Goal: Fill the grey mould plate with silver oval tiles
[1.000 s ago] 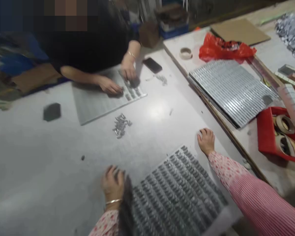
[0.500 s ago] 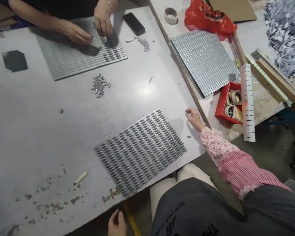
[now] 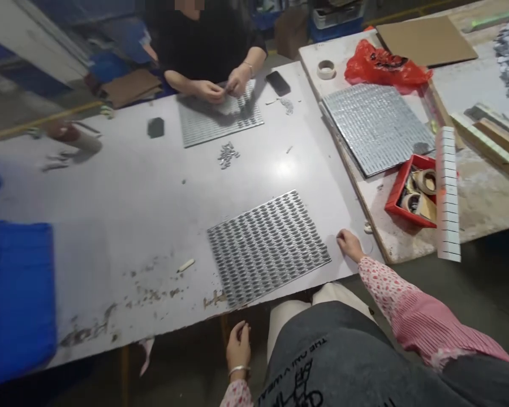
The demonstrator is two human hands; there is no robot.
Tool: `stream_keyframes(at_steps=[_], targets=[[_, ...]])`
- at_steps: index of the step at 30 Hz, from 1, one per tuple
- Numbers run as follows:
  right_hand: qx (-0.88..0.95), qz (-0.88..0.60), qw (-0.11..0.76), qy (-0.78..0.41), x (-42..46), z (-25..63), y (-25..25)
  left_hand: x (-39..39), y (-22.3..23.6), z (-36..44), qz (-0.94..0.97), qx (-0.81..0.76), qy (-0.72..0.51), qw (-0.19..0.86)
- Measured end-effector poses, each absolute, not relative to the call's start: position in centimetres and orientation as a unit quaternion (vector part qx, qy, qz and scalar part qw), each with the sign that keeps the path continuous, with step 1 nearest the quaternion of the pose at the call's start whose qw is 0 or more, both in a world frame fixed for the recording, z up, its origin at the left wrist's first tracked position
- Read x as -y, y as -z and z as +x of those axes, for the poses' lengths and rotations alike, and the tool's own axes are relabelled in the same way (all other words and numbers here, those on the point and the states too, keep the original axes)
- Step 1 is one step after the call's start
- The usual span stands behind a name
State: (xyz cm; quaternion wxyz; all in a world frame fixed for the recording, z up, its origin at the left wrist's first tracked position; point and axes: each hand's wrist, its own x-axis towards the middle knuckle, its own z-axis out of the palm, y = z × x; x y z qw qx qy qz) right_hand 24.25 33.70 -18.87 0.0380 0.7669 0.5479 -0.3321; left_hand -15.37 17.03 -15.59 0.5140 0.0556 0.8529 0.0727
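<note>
A grey mosaic sheet of small oval tiles [image 3: 268, 246] lies on the white table [image 3: 123, 203] in front of me. My right hand [image 3: 350, 244] rests on the table just right of that sheet, fingers curled under, nothing seen in it. My left hand [image 3: 237, 343] hangs below the table's front edge near my lap, fingers loosely curled and empty. Across the table a person in black [image 3: 207, 45] works with both hands on another mosaic sheet [image 3: 218, 118]. A small pile of loose tiles [image 3: 227, 154] lies between the two sheets.
A second table to the right carries a silver mosaic sheet [image 3: 377, 127], a red tray of tape rolls [image 3: 411, 192], a white tile strip [image 3: 448, 195], a red bag [image 3: 379, 63], a tape roll [image 3: 326, 69] and cardboard [image 3: 424, 39]. A blue bin [image 3: 17, 299] stands at the left. A phone [image 3: 278, 83] lies near the co-worker.
The view has pulled back from the table. My left hand has left the sheet's corner and dropped below the table edge. My right hand stays on the table beside the sheet.
</note>
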Motion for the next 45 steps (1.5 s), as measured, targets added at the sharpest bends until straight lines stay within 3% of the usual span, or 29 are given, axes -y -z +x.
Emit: stream_keyframes(at_steps=[5,11,17,23,26,29,35,45], targets=[[-0.416,0.774,-0.079,0.471,-34.1,24.8,19.0,-18.1,13.4,-13.6,0.019,-0.854,-0.135,0.502],[-0.268,0.679,-0.155,0.666,-33.7,19.9,19.4,-23.7,12.8,-11.1,0.047,-0.807,-0.235,0.540],[-0.228,0.534,-0.119,0.806,-33.0,9.5,16.9,-29.1,13.1,-9.4,0.135,-0.715,-0.302,0.616],[-0.259,0.477,-0.067,0.837,-31.0,2.7,17.7,-26.2,15.5,-13.0,0.167,-0.690,-0.312,0.631],[-0.367,0.447,-0.009,0.816,-30.0,-0.3,20.5,-23.4,17.5,-16.3,0.137,-0.719,-0.309,0.607],[-0.563,0.473,0.059,0.675,-30.4,-4.0,24.4,-21.2,19.8,-19.6,0.088,-0.759,-0.307,0.568],[-0.663,0.539,0.100,0.510,-33.3,-10.9,30.6,-19.7,23.3,-23.9,0.021,-0.801,-0.304,0.516],[-0.708,0.508,0.197,0.449,-34.0,-11.9,27.4,-20.5,24.7,-23.1,0.041,-0.808,-0.284,0.514]])
